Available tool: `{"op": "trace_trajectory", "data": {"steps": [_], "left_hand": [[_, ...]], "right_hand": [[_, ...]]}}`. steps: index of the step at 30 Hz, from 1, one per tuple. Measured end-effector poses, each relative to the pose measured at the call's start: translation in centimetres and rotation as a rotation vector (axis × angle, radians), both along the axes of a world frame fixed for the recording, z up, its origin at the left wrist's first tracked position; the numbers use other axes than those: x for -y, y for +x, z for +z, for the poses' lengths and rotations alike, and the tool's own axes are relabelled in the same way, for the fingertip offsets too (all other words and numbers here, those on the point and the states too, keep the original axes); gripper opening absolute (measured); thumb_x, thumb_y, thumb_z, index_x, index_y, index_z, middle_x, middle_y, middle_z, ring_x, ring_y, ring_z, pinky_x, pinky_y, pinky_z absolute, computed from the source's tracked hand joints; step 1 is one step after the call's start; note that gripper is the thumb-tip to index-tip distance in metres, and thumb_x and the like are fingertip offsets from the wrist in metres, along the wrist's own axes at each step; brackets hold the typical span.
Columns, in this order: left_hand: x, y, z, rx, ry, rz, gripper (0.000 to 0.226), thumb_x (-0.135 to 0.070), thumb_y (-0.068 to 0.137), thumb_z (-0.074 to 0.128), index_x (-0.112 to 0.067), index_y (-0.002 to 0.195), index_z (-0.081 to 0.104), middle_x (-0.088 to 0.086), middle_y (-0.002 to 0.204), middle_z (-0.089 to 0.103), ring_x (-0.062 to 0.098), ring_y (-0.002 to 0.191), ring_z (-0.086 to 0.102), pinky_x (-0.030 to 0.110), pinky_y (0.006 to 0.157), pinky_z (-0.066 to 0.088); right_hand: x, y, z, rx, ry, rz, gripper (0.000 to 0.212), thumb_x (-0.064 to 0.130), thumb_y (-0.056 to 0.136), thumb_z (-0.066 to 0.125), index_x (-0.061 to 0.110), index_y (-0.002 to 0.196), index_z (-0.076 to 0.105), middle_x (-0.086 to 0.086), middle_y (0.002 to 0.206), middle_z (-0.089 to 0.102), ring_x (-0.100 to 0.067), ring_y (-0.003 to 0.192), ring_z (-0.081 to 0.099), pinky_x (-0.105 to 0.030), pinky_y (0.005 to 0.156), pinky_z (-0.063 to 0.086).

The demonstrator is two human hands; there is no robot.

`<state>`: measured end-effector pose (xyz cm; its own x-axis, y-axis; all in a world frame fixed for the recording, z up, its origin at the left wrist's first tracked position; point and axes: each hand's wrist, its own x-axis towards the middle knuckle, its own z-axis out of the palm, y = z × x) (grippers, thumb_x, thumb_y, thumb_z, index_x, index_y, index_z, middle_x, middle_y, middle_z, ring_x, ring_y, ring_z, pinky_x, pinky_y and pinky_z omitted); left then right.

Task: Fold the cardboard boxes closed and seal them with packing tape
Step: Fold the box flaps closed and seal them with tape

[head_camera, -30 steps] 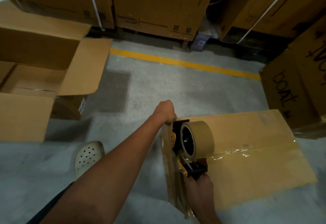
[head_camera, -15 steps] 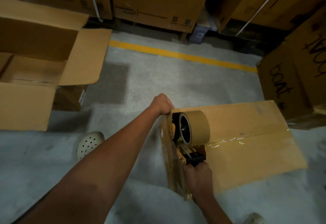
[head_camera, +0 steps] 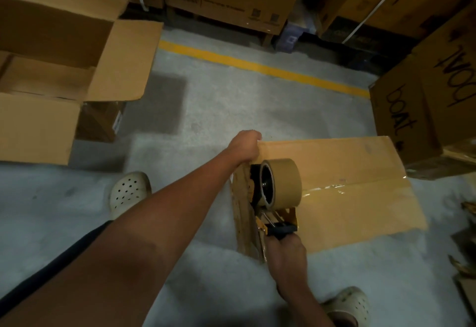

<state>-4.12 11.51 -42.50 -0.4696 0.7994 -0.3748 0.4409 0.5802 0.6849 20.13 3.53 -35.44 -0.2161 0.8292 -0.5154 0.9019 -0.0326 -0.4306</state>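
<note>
Head view is showing a closed cardboard box (head_camera: 347,161) lying on the grey floor (head_camera: 219,110), a glossy tape strip (head_camera: 342,189) running along its top seam. The left grip (head_camera: 244,147) is curling over the box's end edge at one corner. The right grip (head_camera: 287,254) is wrapping round the handle of the tape dispenser (head_camera: 279,192), which is sitting at that same end, on the seam. An open box (head_camera: 51,74) is standing well apart on the left, and boxes marked "boat" (head_camera: 404,113) are crowding the right.
</note>
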Motion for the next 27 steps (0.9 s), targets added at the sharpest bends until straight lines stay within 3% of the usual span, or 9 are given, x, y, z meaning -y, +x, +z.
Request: {"op": "trace_trajectory", "data": {"steps": [4,8,11,13,14,17,21,27], "left_hand": [[0.9,0.6,-2.2,0.033,0.025,-0.183,0.054,-0.035,0.107,0.036,-0.013,0.155,0.025,0.015,0.156,0.027,0.036,0.141,0.027,0.044,0.114,0.027],[1.1,0.7,-3.0,-0.072,0.083,-0.189,0.055,-0.037,0.107,0.032,-0.011,0.155,0.023,0.017,0.154,0.027,0.036,0.140,0.026,0.046,0.115,0.028],[0.8,0.9,-3.7,-0.088,0.067,-0.171,0.055,-0.037,0.107,0.031,-0.010,0.155,0.023,0.017,0.153,0.028,0.037,0.140,0.027,0.046,0.114,0.030],[0.7,1.0,-3.8,-0.091,0.062,-0.151,0.057,-0.039,0.107,0.031,-0.010,0.155,0.022,0.017,0.155,0.024,0.038,0.141,0.025,0.046,0.113,0.029],[0.7,1.2,-3.8,-0.088,0.069,-0.124,0.058,-0.040,0.107,0.032,-0.010,0.155,0.021,0.017,0.158,0.020,0.038,0.143,0.023,0.046,0.114,0.028],[0.6,3.3,-3.9,-0.077,0.138,0.074,0.061,-0.039,0.106,0.034,-0.006,0.156,0.018,0.019,0.163,0.011,0.035,0.148,0.015,0.045,0.118,0.023],[0.0,7.0,-4.3,-0.017,0.316,0.467,0.058,-0.030,0.106,0.037,-0.003,0.155,0.020,0.016,0.163,0.015,0.030,0.149,0.018,0.043,0.120,0.027],[-0.1,6.4,-5.6,0.041,0.431,0.498,0.057,-0.023,0.105,0.042,-0.002,0.154,0.022,0.017,0.161,0.021,0.031,0.147,0.024,0.041,0.119,0.024]], "right_hand": [[0.3,-0.2,0.4,-0.024,0.032,0.035,0.020,0.025,0.089,0.062,0.006,0.089,0.068,-0.012,0.087,0.068,-0.027,0.080,0.062,-0.031,0.065,0.044],[1.4,1.3,0.4,0.040,0.005,0.048,0.019,0.028,0.091,0.062,0.009,0.087,0.064,-0.009,0.087,0.067,-0.029,0.085,0.064,-0.034,0.070,0.048],[2.8,2.9,0.6,0.083,-0.050,-0.049,0.015,0.025,0.092,0.063,0.011,0.095,0.066,-0.015,0.097,0.067,-0.032,0.097,0.063,-0.030,0.078,0.045],[3.3,3.6,0.7,0.065,-0.089,-0.085,0.012,0.020,0.093,0.063,0.010,0.098,0.069,-0.013,0.097,0.068,-0.029,0.094,0.062,-0.027,0.077,0.041],[3.4,3.5,0.9,0.067,-0.096,-0.083,0.008,0.020,0.093,0.063,0.015,0.087,0.067,-0.009,0.088,0.066,-0.024,0.084,0.061,-0.026,0.074,0.039],[3.4,3.9,0.8,0.076,-0.081,-0.097,0.031,0.022,0.090,0.065,0.024,0.065,0.048,-0.001,0.070,0.055,-0.018,0.067,0.051,-0.029,0.068,0.040],[3.7,4.2,0.6,0.085,-0.067,-0.094,0.022,0.029,0.088,0.065,0.014,0.073,0.061,-0.005,0.070,0.062,-0.023,0.069,0.060,-0.033,0.066,0.048],[4.4,5.8,0.0,0.111,-0.078,-0.055,0.032,0.038,0.090,0.062,0.007,0.084,0.066,-0.007,0.071,0.063,-0.022,0.066,0.060,-0.030,0.059,0.046]]}}
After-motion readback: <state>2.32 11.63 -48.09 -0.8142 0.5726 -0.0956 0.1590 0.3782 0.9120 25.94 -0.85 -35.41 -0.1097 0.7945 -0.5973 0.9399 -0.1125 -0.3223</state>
